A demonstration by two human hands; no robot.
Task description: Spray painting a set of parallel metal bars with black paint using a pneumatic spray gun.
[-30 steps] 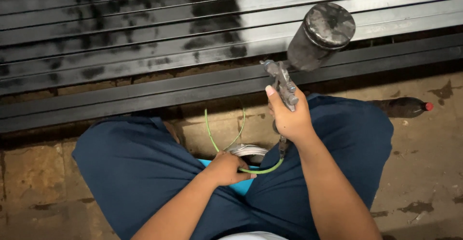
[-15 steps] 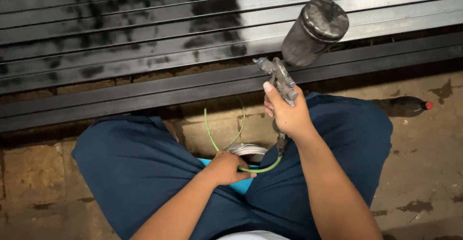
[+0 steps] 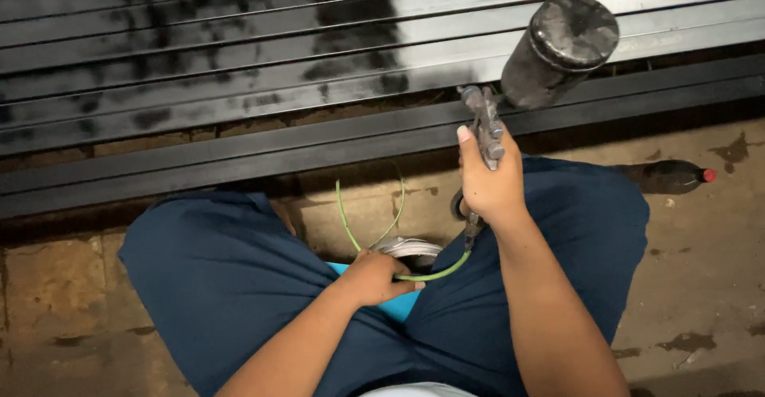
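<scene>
Right hand: My right hand (image 3: 490, 178) was closed tight around the handle of the spray gun (image 3: 484, 126). My grip was wrapped all the way round, with one finger up along the front of the gun.
Spray gun: It stuck up out of the top of my right grip. It was grey metal and dirty.
Paint cup: The dark round cup (image 3: 562, 50) sat on the gun, up and to the right of my right grip. It was tilted, and its lid faced me.
Left hand: My left hand (image 3: 374, 277) was closed on the green hose (image 3: 434, 272). My fingers and thumb pinched it. This grip was lower than my right one and off to its left, down by my lap.
Green hose: It ran from my left grip over to the bottom of the gun, just under my right grip. A thin loop of it also stood up above my left grip.
Metal slats: The long slats (image 3: 239, 70) lay past both grips. Some parts were black with paint and some were light grey.
Floor: The floor (image 3: 701, 285) was stone, brown and stained.
Bottle: A dark bottle (image 3: 665, 176) with a red cap lay on the floor, well to the right of my right grip.
Legs: My blue trousers (image 3: 215, 277) were under both grips.
</scene>
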